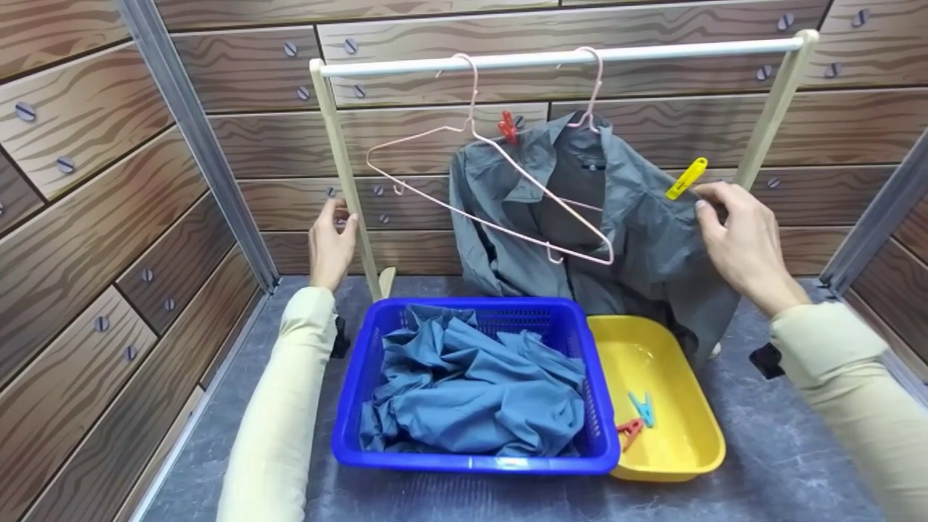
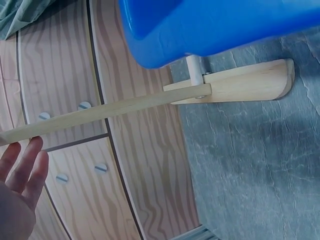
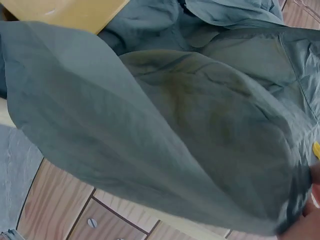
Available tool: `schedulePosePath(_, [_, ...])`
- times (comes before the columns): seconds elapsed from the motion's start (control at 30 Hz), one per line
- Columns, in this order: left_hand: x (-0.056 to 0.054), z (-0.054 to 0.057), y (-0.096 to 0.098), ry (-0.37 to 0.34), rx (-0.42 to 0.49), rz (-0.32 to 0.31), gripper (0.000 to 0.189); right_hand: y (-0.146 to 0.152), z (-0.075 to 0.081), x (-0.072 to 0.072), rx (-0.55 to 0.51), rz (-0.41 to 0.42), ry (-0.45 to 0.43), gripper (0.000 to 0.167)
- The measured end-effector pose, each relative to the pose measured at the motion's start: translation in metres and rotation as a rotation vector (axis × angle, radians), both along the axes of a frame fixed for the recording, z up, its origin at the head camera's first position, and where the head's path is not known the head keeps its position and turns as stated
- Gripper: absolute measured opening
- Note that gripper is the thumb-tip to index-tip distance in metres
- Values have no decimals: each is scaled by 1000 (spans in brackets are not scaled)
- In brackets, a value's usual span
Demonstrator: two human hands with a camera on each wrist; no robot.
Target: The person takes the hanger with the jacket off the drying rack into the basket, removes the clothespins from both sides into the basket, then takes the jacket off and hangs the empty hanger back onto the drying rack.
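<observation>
grey creased shirt [image 1: 645, 239], yellow-pegged shoulder

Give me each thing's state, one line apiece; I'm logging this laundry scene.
Grey shirt: hanging on a hanger, yellow peg clipped at its shoulder.
Empty hanger: on the rail, tilted.
Blue basket: holds crumpled blue cloth.
Yellow tray: holds two pegs.
Left hand: on the rack post.
Right hand: pinching the shirt's shoulder.
</observation>
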State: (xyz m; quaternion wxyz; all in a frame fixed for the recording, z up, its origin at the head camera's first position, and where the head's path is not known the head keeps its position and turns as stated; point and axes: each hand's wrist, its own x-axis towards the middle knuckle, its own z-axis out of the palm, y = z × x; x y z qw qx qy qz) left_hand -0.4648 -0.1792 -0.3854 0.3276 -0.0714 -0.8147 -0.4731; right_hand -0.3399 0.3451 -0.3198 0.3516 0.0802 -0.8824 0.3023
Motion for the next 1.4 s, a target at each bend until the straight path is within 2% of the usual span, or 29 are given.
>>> schedulePosePath(0.1, [0, -1, 0, -7, 1, 3, 18, 1, 0, 1, -11, -29, 5, 28])
schedulePosePath(0.27, [0, -2, -1, -12, 9, 7, 19, 4, 4, 2, -20, -28, 37, 28])
schedulePosePath(0.5, [1, 0, 0, -6, -2, 6, 17, 15, 0, 14, -14, -18, 52, 28])
schedulePosePath(0.77, [2, 0, -1, -22, -18, 35, 18, 35, -25, 23, 7, -2, -2, 26])
schedulePosePath(1.07, [4, -1, 1, -34, -37, 24, 21, 53, -49, 26, 53, 20, -103, 26])
schedulePosePath(1.3, [5, -2, 2, -43, -32, 38, 22, 63, -76, 32, 58, 48, -98, 22])
schedulePosePath(1.4, [6, -4, 6, -47, -3, 76, 18, 66, -87, 37, 49, 74, -91, 20])
